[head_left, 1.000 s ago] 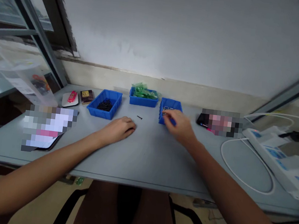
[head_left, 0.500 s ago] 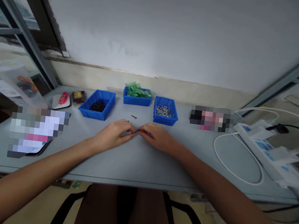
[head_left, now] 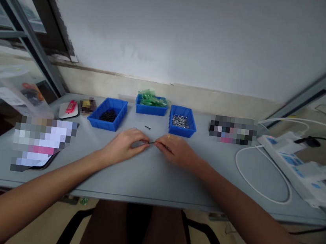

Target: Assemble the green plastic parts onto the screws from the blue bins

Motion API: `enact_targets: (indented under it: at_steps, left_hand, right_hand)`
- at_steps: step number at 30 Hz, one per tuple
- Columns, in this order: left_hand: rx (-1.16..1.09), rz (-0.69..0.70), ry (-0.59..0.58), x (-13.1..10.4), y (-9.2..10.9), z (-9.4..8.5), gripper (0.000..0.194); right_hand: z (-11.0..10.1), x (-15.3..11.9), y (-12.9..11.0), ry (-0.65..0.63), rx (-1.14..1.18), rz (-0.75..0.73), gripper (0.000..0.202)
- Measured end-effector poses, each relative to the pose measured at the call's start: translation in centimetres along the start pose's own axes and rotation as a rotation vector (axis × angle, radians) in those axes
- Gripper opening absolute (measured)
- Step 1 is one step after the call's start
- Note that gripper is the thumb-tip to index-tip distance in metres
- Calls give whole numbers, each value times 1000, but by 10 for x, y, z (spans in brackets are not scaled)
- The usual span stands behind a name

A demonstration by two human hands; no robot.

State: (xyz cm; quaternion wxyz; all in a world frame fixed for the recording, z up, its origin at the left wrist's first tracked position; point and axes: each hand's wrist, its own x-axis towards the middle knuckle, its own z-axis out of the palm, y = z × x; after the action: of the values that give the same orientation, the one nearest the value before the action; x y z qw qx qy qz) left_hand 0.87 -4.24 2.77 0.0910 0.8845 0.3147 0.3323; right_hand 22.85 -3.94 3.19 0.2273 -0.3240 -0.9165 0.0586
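Note:
My left hand (head_left: 129, 143) pinches one end of a thin black screw (head_left: 151, 143) between thumb and forefinger. At its other end my right hand (head_left: 174, 149) has its fingertips closed on the same screw, so it bridges the two hands just above the desk. Just beyond the hands a second black screw (head_left: 147, 127) lies loose. Behind my left hand stands a blue bin (head_left: 117, 122) of black screws (head_left: 108, 115). Small silver metal pieces (head_left: 181, 121) fill a blue bin (head_left: 182, 132) behind my right hand.
A third blue bin (head_left: 150, 110) holds green plastic packets (head_left: 150, 96) near the wall. At left are a phone (head_left: 45, 162), a white scale-like pad (head_left: 64, 114) with a pink item (head_left: 71, 106), and a clear container (head_left: 13, 84). A power strip (head_left: 296, 170) and white cable (head_left: 237, 166) lie right.
The hands have drawn slightly apart, and more of the black screw shows between the fingertips. The whole view has shifted a little; the bins and the loose screw stay in place.

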Motion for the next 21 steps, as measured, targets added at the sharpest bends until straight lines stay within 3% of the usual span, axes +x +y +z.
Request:
enact_targets:
  at_steps: [9, 16, 21]
  left_hand:
    - [-32, 72, 60, 0, 3, -2, 14]
    - [-113, 250, 97, -1, 12, -5, 17]
    - [-161, 171, 94, -2, 13, -3, 15]
  right_hand:
    - [-1, 0, 0, -46, 1, -17, 33]
    - [3, 3, -12, -126, 19, -73, 38]
    - [2, 1, -10, -84, 43, -77, 38]
